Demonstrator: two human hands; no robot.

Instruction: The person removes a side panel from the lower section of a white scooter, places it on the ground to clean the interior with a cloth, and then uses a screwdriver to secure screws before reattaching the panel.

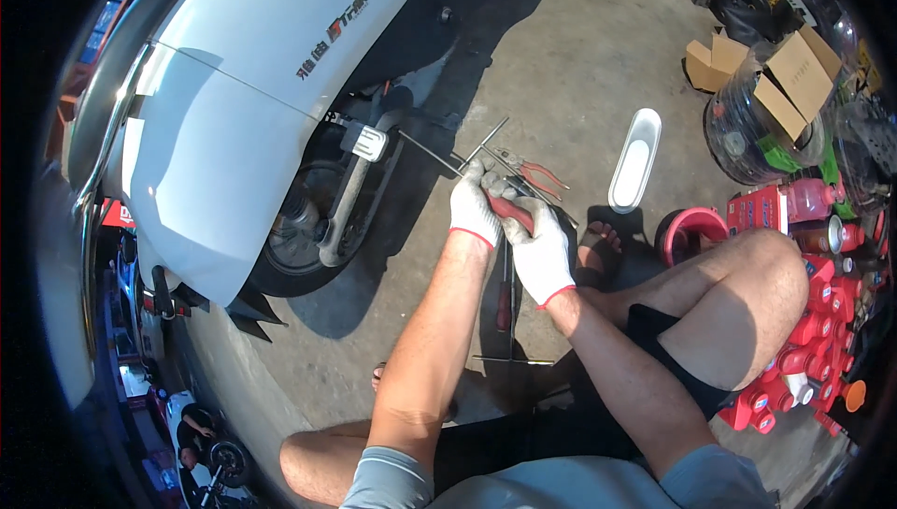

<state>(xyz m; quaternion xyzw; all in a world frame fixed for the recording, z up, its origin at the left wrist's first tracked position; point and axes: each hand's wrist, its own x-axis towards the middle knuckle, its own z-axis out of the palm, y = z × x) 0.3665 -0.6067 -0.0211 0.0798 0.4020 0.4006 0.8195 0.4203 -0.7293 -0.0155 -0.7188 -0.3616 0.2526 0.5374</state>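
My left hand (475, 202), in a white glove with a red cuff, closes around the front of a long screwdriver. Behind it my right hand (542, 255), gloved alike, grips the red handle (510, 214). The thin shaft (430, 152) points up and left toward the scooter's underside, its tip near the silver footpeg (369, 143); whether it touches anything I cannot tell. Just past my left fingers is a T-handle wrench (495, 156), and red-handled pliers (537, 172) lie beside it on the floor.
The pale blue-white scooter (215, 126) stands at left, wheel (299, 257) low. A white oblong tray (635, 161), a red basin (691, 233), red bottles (794, 359) and open cartons (794, 84) are at right. Another T-handle tool (514, 359) lies between my legs.
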